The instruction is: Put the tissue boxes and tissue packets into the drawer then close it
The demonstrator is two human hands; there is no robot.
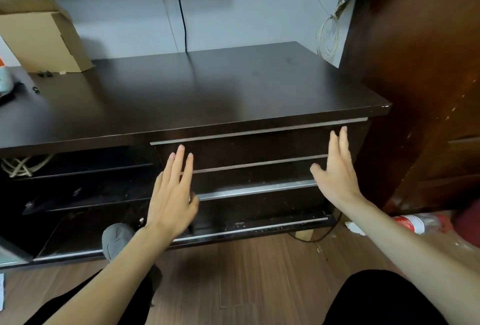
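Both palms face the dark cabinet's top drawer — left hand and right hand open, fingers spread, holding nothing. No tissue boxes or packets visible, presumably inside. Uneven pushing could skew the drawer — or pinch fingertips.

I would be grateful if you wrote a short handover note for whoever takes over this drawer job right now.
Left hand: open, fingers spread, empty, in front of the left end of the dark brown drawer fronts with silver rail handles.
Right hand: open, empty, at the right end of the same fronts.
Whether either palm touches the wood cannot be told.
Tissue boxes and packets: none in view; the dark brown cabinet top holds only a tan cardboard box and small items at its far left.
Done: top drawer looks shut or nearly so.
Left: confirm it is flush; contents cannot be checked.
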